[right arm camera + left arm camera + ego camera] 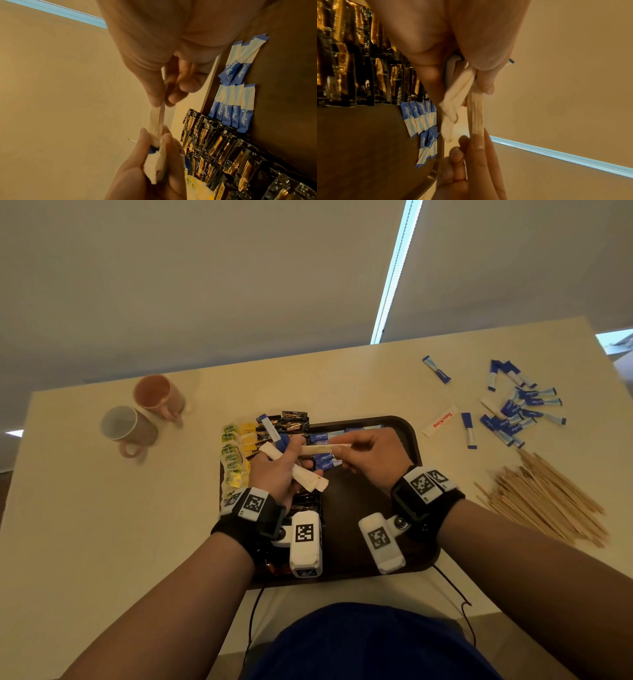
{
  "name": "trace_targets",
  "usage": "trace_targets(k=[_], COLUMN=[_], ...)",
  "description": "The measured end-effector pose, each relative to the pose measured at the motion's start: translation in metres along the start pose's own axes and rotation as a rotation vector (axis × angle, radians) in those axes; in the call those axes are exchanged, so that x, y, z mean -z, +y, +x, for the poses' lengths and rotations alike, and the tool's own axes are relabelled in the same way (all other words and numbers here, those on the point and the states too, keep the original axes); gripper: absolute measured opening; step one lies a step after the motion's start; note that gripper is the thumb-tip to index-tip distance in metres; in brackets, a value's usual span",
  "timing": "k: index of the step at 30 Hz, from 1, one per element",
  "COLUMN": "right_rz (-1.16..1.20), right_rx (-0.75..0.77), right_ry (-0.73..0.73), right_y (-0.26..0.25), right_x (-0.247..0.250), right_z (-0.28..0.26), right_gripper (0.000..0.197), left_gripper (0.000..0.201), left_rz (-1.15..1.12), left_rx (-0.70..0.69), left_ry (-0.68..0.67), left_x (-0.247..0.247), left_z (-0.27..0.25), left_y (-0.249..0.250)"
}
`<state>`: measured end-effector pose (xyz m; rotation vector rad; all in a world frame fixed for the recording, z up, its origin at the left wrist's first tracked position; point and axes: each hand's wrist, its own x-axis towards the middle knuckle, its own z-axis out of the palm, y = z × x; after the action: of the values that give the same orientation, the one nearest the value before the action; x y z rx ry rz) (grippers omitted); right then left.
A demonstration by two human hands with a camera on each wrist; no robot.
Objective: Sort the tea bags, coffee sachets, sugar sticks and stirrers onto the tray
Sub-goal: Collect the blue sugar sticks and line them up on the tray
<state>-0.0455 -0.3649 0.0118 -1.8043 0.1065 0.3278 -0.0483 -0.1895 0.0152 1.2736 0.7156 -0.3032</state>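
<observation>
Above the dark tray [409, 433], both hands share one wooden stirrer [323, 447]. The left hand [279, 470] also clamps a bundle of white paper sachets [301, 474] and a blue sugar stick [272, 431], likely gathered for one placing. The right hand [371, 455] pinches the stirrer's right end, probably to pull it free. Tea bags [233, 455], coffee sachets [293, 421] and sugar sticks [325, 460] already lie in rows at the tray's far left. More stirrers [544, 498] and sugar sticks wait on the table at right.

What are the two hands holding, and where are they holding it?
The left hand grips a bundle of white and blue packets around its middle. Both hands pinch one pale stick, one at each end; the right hand has the right end.
</observation>
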Motion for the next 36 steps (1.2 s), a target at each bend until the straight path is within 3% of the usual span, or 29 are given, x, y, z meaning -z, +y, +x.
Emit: trace_targets(k=[5, 10, 14, 17, 23, 27, 30, 36], right_rz=[-0.151, -0.306, -0.408, -0.468, -0.410, -0.270, -0.257, 0.096], right_rx=[0.147, 0.241, 0.198, 0.130, 0.033, 0.030, 0.019, -0.074], right_ry=[0.060, -0.101, -0.118, -0.216, -0.222, -0.073, -0.054, 0.041], right_y=[0.005, 0.000, -0.026, -0.042, -0.053, -0.058, -0.057, -0.054], right_x=[-0.001, -0.001, 0.006, -0.001, -0.011, -0.004, 0.000, 0.010], right_z=[0.001, -0.001, 0.016, 0.031, 0.043, 0.046, 0.046, 0.042], right_gripper=[0.020, 0.017, 0.028, 0.032, 0.016, 0.019, 0.025, 0.009], left_gripper=[0.016, 0.018, 0.011, 0.013, 0.010, 0.018, 0.015, 0.017], left_rz=[0.007, 0.104, 0.236, 0.348, 0.411, 0.407, 0.431, 0.403], left_rx=[0.044, 0.030, -0.023, -0.056, -0.096, -0.079, -0.067, -0.025], left_ry=[-0.026, -0.084, -0.151, -0.179, -0.236, -0.239, -0.236, -0.210], left_x=[-0.002, 0.003, 0.003, -0.003, -0.009, -0.006, -0.005, -0.005], left_z=[-0.001, 0.000, -0.001, -0.002, -0.005, -0.004, -0.003, -0.002], left_y=[0.003, 0.005, 0.006, 0.006, 0.005, 0.004, 0.004, 0.005])
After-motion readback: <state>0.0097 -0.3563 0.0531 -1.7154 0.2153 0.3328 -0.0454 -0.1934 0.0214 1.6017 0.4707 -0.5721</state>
